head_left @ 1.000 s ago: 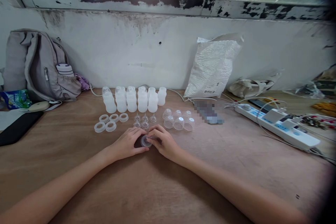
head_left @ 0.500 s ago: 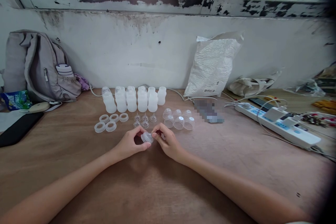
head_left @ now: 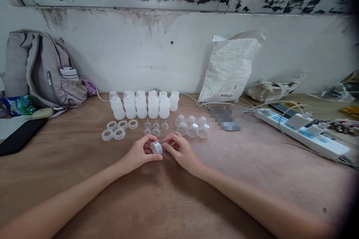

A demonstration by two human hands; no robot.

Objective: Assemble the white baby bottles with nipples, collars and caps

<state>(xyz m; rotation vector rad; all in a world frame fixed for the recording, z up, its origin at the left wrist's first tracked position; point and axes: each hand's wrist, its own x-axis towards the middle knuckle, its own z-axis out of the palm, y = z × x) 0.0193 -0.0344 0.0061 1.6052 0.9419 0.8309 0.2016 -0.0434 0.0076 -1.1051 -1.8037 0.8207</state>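
Carefully, my left hand (head_left: 139,154) clasps the clear ring (head_left: 156,148); at its three o'clock my right hand (head_left: 181,151) bunches its fingertips, hold unclear; uneven tugging could slip the ring.

Translucent plastic ring (head_left: 156,148), short & cylindrical w/ ribbed sides, is tipped on its side btwn thumb & fingers of the L hand (head_left: 137,155), front of the row of R-hand (head_left: 179,152) fingertips, which meet its R edge; details there too small to tell.
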